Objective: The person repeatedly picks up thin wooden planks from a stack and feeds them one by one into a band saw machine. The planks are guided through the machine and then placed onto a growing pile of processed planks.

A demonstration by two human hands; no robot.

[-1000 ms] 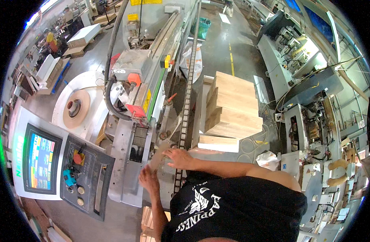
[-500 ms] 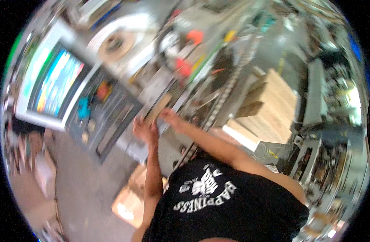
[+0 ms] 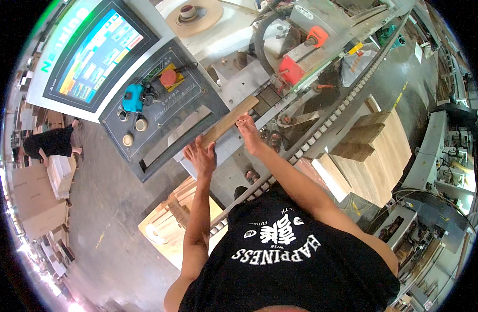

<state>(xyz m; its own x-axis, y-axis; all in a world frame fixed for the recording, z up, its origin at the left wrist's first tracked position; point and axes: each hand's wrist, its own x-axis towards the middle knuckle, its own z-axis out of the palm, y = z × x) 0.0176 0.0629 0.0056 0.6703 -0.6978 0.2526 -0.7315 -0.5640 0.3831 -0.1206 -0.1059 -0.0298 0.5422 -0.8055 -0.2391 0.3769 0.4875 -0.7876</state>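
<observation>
A narrow wooden strip (image 3: 229,122) lies at a slant along the machine's metal bed, beside the control panel. My left hand (image 3: 201,158) is at its near end, with the thumb and fingers set around that end. The fingertips of my right hand (image 3: 251,136) are pinched on the strip's right edge, nearer its far end. The far end reaches a dark slotted block (image 3: 268,96) on the bed, below a red-and-grey machine unit (image 3: 296,65). The undersides of my fingers are hidden.
A control panel (image 3: 171,112) with a red stop button, knobs and a lit screen (image 3: 101,54) stands left. A chain track (image 3: 322,127) runs diagonally on the right. Stacked boards (image 3: 377,156) lie beyond it, more wood (image 3: 171,213) below left. Another person (image 3: 50,141) is far left.
My view has shifted and sharpened, so the machine sits differently in the picture. My right hand's fingertips now rest against the strip's edge; my left hand stays at its near end.
</observation>
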